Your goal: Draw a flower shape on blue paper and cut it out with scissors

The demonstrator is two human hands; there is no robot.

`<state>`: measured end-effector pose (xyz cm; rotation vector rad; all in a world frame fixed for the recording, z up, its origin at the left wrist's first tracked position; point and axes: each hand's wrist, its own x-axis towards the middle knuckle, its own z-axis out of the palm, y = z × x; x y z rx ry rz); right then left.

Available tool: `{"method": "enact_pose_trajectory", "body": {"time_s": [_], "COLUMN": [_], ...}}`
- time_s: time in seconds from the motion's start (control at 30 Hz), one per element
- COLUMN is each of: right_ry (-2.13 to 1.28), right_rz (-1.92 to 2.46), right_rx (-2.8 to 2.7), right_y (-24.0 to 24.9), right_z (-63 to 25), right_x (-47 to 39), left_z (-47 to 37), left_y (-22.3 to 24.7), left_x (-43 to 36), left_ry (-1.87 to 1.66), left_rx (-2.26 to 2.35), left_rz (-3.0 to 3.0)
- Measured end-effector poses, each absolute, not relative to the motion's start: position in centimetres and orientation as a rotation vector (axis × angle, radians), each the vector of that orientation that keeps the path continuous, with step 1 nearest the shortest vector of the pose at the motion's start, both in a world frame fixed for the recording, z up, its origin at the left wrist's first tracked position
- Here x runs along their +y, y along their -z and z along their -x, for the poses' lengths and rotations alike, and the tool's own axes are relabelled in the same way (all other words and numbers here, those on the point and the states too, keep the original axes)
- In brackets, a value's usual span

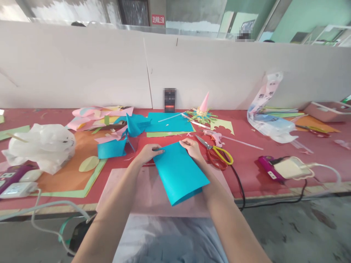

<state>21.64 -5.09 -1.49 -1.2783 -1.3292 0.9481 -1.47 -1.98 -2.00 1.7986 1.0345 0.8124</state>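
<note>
A folded sheet of blue paper (179,171) is held up in front of me, its two layers parted at the near end. My left hand (150,152) pinches its far left corner, thumb on top. At the far right corner my right hand (190,147) grips the paper between thumb and fingers. Below the sheet lies a pink board (117,190) at the table's front edge. Scissors (216,149) with yellow and red handles rest just right of my right hand, half open. Behind them lies a pink glue gun (214,137).
Blue paper pieces (111,148) and coloured scraps (95,117) lie to the left, near a white plastic bag (41,144). At the back stands a pink paper cone (204,104). Power strips (270,170) with cables sit on both sides. A white partition (109,69) closes off the far side.
</note>
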Motion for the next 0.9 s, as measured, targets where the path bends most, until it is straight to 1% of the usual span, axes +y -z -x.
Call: {"method": "enact_pose_trajectory", "body": {"time_s": [0.23,0.4,0.53,0.73,0.9], "right_ry": [-0.789,-0.744,-0.707,-0.682,-0.692], "right_rz": [1.263,1.253,1.257,1.266,1.234], "right_rx": [-1.226,-1.211,-1.198,-1.140,-1.177], "right_y": [2.2,2.9,3.3,3.7,3.8], "right_z": [-21.8,-21.6,-21.8,-22.3,-22.1], "right_x": [-4.5,-4.1,-3.8,-3.3,-3.2], "left_z": [2.2,2.0,1.8,1.3,1.4], "left_y": [2.5,3.0,2.6,2.0,2.2], "left_x": [-1.1,-0.8,-1.1,-1.5,-1.3], "left_ry": [-1.037,-1.133,-1.123,-0.948,-0.954], "left_rx": [1.224,1.282,1.278,1.196,1.339], "left_rz": [-1.513,-1.556,-1.624,-1.710,-1.781]}}
